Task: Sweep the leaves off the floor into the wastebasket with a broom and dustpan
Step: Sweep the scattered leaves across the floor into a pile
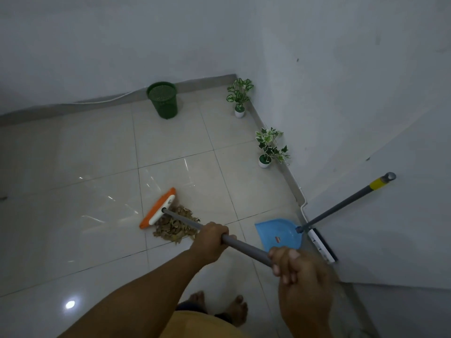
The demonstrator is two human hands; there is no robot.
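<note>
A broom with an orange and white head [158, 208] rests on the tiled floor against a pile of dry brown leaves [174, 226]. Its grey handle runs back toward me. My left hand [211, 240] grips the handle lower down, and my right hand [296, 272] grips it near the upper end. A blue dustpan [278, 234] lies on the floor to the right of the leaves, its long grey handle with a yellow band [377, 183] leaning on the right wall. A green mesh wastebasket [163, 100] stands by the far wall.
Two small potted plants, one [239, 96] in the far corner and one [269, 148] nearer, stand along the right wall. A white power strip [322, 245] lies at the wall's foot by the dustpan. My bare feet [234, 311] are below the hands.
</note>
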